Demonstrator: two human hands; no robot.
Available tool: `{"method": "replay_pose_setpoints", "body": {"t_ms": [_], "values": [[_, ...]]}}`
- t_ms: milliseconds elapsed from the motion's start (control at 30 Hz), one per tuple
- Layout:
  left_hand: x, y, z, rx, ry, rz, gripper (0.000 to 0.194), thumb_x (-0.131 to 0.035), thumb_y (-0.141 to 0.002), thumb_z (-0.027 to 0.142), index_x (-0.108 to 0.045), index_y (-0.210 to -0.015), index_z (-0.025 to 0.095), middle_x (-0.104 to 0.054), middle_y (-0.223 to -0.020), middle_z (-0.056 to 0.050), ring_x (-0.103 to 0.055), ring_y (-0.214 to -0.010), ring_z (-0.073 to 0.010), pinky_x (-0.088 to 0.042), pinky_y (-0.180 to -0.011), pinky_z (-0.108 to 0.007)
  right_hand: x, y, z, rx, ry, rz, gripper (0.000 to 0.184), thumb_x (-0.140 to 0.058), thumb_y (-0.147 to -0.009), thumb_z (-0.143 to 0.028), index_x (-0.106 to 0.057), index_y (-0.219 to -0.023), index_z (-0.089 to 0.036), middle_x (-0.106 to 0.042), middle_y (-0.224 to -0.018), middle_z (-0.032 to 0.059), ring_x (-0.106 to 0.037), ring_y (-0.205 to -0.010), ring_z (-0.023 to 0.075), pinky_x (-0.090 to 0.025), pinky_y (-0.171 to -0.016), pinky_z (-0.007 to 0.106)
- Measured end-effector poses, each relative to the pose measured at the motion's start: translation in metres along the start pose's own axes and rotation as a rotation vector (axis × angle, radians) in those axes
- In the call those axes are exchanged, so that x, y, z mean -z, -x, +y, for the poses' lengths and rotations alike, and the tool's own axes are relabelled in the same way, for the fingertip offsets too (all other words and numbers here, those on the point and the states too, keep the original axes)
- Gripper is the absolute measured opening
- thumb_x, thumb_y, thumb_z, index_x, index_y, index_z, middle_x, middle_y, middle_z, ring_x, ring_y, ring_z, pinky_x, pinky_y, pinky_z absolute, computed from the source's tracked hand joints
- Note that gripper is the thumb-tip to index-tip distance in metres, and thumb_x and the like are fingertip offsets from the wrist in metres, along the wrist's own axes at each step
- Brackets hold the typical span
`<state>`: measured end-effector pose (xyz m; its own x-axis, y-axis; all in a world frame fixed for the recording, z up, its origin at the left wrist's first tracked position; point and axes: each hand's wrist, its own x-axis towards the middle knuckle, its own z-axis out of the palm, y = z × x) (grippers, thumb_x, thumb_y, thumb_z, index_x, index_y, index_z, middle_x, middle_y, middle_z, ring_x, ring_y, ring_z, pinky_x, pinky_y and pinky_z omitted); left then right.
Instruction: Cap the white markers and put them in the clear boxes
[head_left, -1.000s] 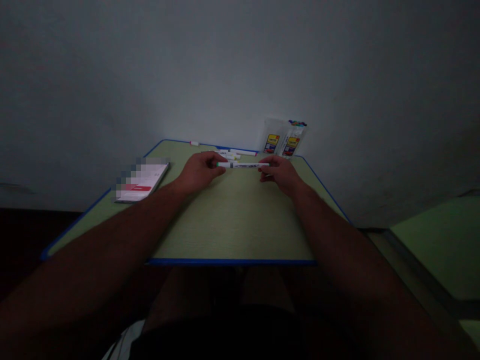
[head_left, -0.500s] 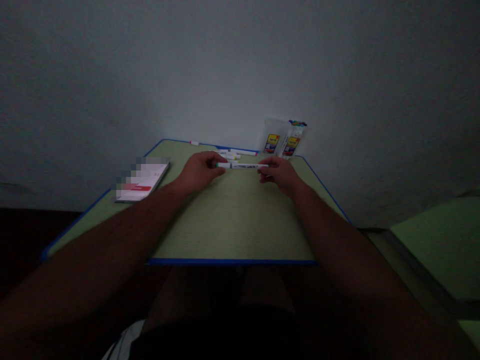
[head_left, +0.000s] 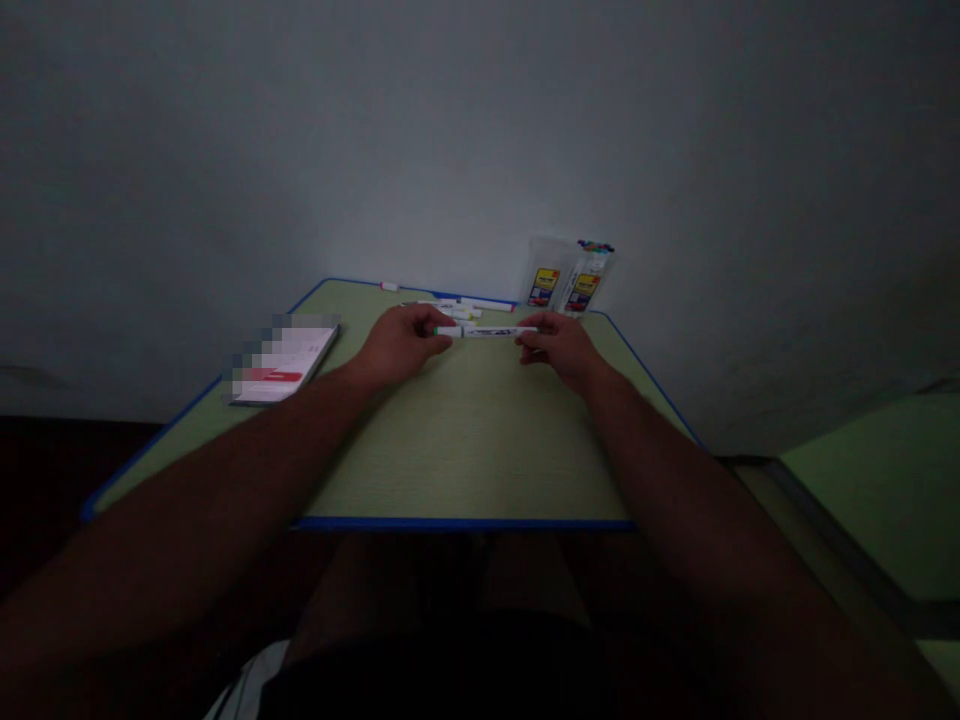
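A white marker pen (head_left: pixel 491 332) with dark print on its barrel and a bit of green at its left end lies level between my two hands. My left hand (head_left: pixel 401 343) is closed on the marker's left end, thumb in front and fingers behind. At the other end, my right hand (head_left: pixel 561 348) pinches the tip between thumb and fingers. Just behind the held pen, several more white markers (head_left: pixel 486 305) lie in a loose group, partly hidden by my left hand.
Two clear cases (head_left: pixel 545 285) with yellow labels stand against the wall at the table's back right; one has coloured tops inside. A tablet-like device (head_left: pixel 289 365), partly blurred out, lies on the left. A short white pen part (head_left: pixel 390 287) rests near the back edge of the blue-rimmed table (head_left: pixel 465 460).
Almost nothing differs. The marker and both hands stay in place, with only a very slight shift of the fingers.
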<state>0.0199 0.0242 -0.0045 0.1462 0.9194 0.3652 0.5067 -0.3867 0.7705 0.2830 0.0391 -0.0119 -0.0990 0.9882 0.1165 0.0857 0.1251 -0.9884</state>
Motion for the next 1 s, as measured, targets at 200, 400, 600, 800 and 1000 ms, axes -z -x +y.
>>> {"method": "replay_pose_setpoints", "body": {"t_ms": [200, 400, 600, 800, 1000], "values": [[0.0, -0.001, -0.004, 0.006, 0.02, -0.008, 0.026, -0.073, -0.073, 0.024, -0.076, -0.098, 0.018, -0.064, -0.07, 0.0, -0.051, -0.061, -0.0131, -0.039, -0.061, -0.03, 0.001, 0.001, -0.002, 0.004, 0.008, 0.012, 0.022, -0.08, -0.07, -0.015, -0.065, -0.085, -0.019, -0.066, -0.069, -0.002, -0.06, -0.056, 0.01, -0.059, -0.057, 0.028], [0.001, 0.0, 0.0, 0.001, 0.001, 0.01, 0.026, -0.076, -0.07, 0.022, -0.077, -0.095, 0.019, -0.055, -0.064, 0.003, -0.045, -0.058, -0.012, -0.035, -0.057, -0.029, -0.001, 0.002, -0.002, -0.018, 0.021, 0.008, 0.016, -0.078, -0.072, -0.016, -0.066, -0.082, -0.017, -0.07, -0.07, 0.0005, -0.06, -0.054, 0.01, -0.059, -0.055, 0.027], [0.0, 0.0, -0.001, -0.038, 0.032, 0.011, 0.025, -0.077, -0.069, 0.021, -0.077, -0.093, 0.019, -0.052, -0.063, 0.004, -0.044, -0.058, -0.0112, -0.034, -0.058, -0.028, -0.002, 0.003, -0.004, -0.028, 0.032, 0.0, 0.01, -0.075, -0.074, -0.012, -0.067, -0.079, -0.016, -0.069, -0.068, 0.0007, -0.059, -0.051, 0.0096, -0.058, -0.053, 0.026], [-0.001, 0.003, 0.01, -0.003, 0.143, 0.023, 0.029, -0.081, -0.064, 0.026, -0.077, -0.092, 0.018, -0.049, -0.061, 0.005, -0.041, -0.057, -0.0105, -0.032, -0.056, -0.027, -0.001, 0.001, 0.003, -0.03, 0.067, -0.032, 0.016, -0.079, -0.074, -0.015, -0.069, -0.086, -0.018, -0.069, -0.072, 0.0006, -0.061, -0.054, 0.0104, -0.058, -0.053, 0.027], [-0.003, 0.007, 0.015, -0.042, 0.189, -0.026, 0.029, -0.082, -0.063, 0.026, -0.077, -0.09, 0.02, -0.047, -0.06, 0.004, -0.039, -0.057, -0.0108, -0.03, -0.055, -0.028, -0.003, 0.0, 0.006, -0.066, 0.104, -0.052, 0.017, -0.08, -0.074, -0.014, -0.07, -0.087, -0.018, -0.065, -0.066, -0.0004, -0.06, -0.053, 0.0114, -0.057, -0.05, 0.026]]}}
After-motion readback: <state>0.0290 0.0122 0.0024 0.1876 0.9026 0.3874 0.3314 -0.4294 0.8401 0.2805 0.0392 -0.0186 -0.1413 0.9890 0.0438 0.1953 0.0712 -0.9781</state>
